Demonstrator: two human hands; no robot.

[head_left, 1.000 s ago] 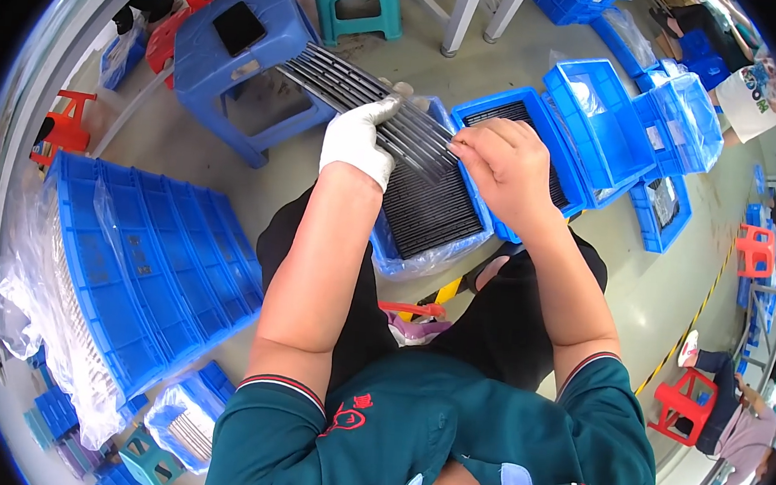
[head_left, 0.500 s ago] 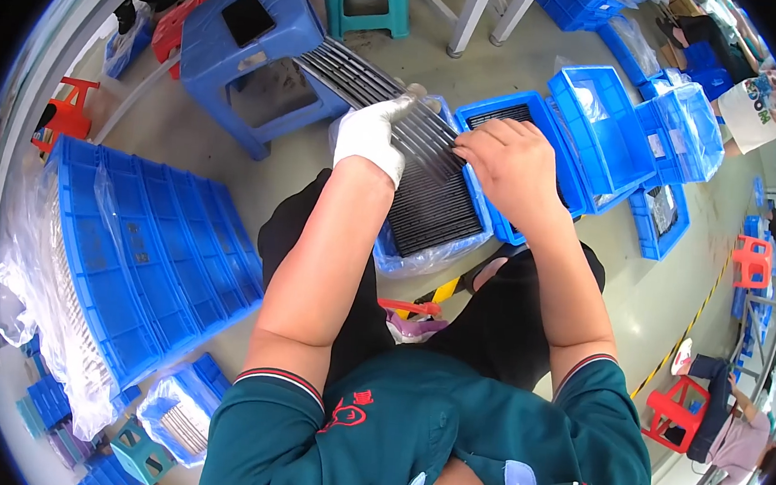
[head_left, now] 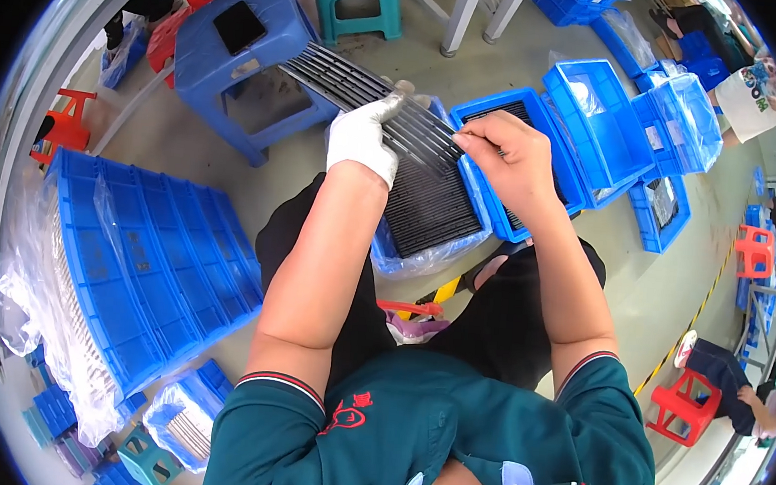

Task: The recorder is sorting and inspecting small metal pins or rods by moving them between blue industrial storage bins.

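My left hand [head_left: 364, 140], in a white glove, is closed around a fanned row of long, thin dark metal rods [head_left: 333, 74]. They slant from the upper left down toward the right. At their lower right ends my bare right hand [head_left: 514, 166] has thumb and forefinger pinched on the tip of one rod. Under both hands sits a plastic-lined blue crate [head_left: 436, 263] filled with tightly packed dark rods [head_left: 428, 214]. Beside it, partly behind my right hand, another blue crate [head_left: 460, 111] also holds dark rods.
Stacked blue crates [head_left: 145, 260] with plastic film rise at my left. A blue stool [head_left: 283, 15] bearing a dark flat phone-like object [head_left: 239, 27] stands ahead left. More blue crates [head_left: 598, 122] lie ahead right. A person sits near a red stool [head_left: 685, 407] at far right.
My right hand's fingers have drawn together into a tighter pinch at the rod ends. The bundle and my left hand have shifted slightly left.
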